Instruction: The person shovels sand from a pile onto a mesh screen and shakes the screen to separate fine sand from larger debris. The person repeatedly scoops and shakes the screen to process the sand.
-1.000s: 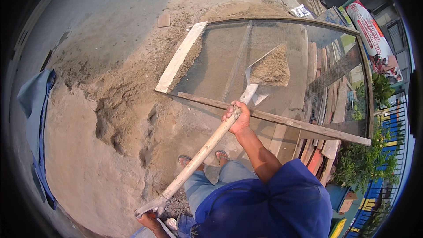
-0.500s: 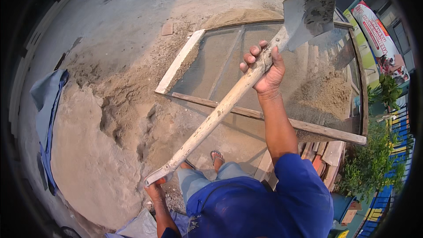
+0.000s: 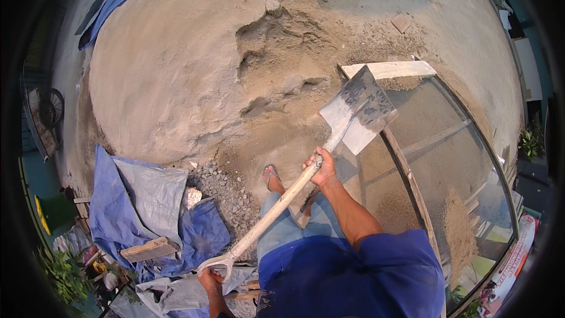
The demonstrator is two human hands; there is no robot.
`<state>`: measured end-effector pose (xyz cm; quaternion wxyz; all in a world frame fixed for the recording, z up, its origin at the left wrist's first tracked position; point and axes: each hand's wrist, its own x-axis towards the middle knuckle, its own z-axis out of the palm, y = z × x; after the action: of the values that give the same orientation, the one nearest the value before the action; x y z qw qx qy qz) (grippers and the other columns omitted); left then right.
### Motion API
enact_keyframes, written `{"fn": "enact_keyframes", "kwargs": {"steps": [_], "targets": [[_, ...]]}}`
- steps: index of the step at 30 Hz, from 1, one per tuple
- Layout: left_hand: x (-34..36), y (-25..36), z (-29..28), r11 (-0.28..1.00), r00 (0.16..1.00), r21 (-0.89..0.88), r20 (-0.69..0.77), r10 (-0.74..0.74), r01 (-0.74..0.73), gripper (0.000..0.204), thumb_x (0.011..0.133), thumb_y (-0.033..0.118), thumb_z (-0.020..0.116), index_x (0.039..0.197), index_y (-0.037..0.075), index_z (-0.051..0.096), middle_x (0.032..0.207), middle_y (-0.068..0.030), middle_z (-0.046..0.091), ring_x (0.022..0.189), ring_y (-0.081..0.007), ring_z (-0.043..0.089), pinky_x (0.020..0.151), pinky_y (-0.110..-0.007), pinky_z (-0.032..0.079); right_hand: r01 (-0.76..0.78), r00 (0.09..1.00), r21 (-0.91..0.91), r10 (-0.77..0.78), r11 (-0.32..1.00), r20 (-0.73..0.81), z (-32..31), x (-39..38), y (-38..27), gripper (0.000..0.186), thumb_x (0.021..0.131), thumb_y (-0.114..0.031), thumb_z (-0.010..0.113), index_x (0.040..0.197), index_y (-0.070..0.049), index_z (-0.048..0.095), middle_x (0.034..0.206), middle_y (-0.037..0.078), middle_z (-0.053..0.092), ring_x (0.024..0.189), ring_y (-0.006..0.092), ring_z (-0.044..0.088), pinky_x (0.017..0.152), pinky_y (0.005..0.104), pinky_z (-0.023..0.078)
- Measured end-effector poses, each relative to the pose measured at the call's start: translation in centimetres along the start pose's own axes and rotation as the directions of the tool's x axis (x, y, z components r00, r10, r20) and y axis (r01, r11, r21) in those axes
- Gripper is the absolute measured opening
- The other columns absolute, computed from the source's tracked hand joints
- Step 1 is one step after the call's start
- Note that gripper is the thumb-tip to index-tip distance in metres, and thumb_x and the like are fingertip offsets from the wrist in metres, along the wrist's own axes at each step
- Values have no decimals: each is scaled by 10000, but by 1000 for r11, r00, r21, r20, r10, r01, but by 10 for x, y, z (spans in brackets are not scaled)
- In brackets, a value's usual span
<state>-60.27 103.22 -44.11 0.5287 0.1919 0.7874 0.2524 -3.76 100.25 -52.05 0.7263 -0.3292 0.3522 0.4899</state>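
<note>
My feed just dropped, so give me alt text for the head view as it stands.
A person holds a shovel with an empty blade raised between a sand pile and a framed mesh screen, the right hand mid-shaft and the left hand on the end grip. A blue tarp and gravel lie by the left side; sand sits under the screen.

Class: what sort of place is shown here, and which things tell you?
Probably an outdoor building-work yard. A big sand heap covers the ground, a framed mesh sieve leans beside it, and both hands grip a shovel.
</note>
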Motion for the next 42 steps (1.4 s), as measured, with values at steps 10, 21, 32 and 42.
{"fn": "enact_keyframes", "kwargs": {"steps": [10, 21, 32, 42], "targets": [[-76, 10, -36, 855, 701, 261, -696, -155, 448, 102, 798, 91, 510, 803, 48, 603, 517, -42, 497, 371, -160, 443, 342, -292, 374, -639, 733, 56, 629, 767, -260, -49, 139, 243, 209, 767, -207, 691, 869, -149, 517, 643, 45, 514, 589, 225, 516, 608, 427, 443], [84, -33, 307, 989, 912, 49, -396, -108, 138, 137, 823, 59, 491, 813, 39, 626, 506, -9, 483, 370, -114, 425, 332, -248, 339, -381, 901, -257, 295, 888, -318, 30, 497, -16, 232, 744, -266, 697, 769, -143, 501, 605, 16, 501, 521, 188, 484, 528, 368, 430], [67, 23, 203, 980, 928, 196, -371, 43, 33, 159, 852, 116, 547, 708, 65, 591, 493, -26, 488, 325, -125, 418, 298, -259, 279, -273, 910, -183, 191, 944, -368, 30, 341, 25, 242, 736, -270, 691, 826, -152, 500, 650, 31, 486, 542, 214, 476, 556, 394, 434], [37, 177, 72, 945, 959, 180, -37, 283, -272, 94, 822, 75, 523, 763, 58, 594, 554, 1, 522, 406, -77, 444, 357, -228, 326, 52, 990, 225, -20, 973, -141, 62, 17, 3, 203, 762, -237, 678, 802, -152, 498, 610, 55, 495, 533, 231, 493, 558, 425, 431]]}}
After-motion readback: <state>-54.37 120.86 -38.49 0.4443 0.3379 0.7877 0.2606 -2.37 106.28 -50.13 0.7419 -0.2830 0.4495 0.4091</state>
